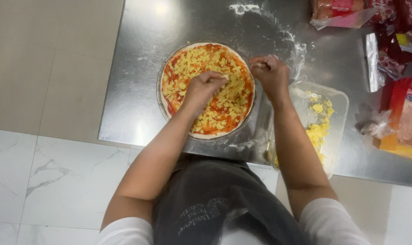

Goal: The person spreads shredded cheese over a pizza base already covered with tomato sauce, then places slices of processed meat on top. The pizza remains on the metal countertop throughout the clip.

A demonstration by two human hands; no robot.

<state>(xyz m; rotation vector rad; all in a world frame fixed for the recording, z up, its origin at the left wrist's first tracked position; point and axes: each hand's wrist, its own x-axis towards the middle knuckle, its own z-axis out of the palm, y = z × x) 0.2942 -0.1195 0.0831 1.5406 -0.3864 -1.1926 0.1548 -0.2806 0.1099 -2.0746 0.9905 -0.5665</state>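
Note:
A round pizza base with red sauce and yellow grated cheese lies on a steel table. My left hand hovers over the middle of the pizza, fingers pinched on a bit of cheese. My right hand is at the pizza's right edge, fingers curled around a small amount of cheese. A clear plastic tub with grated yellow cheese sits under my right forearm.
Flour dust is smeared across the table behind the pizza. Several plastic food packets in red and orange lie at the right. The table's left and near edges drop to a tiled floor.

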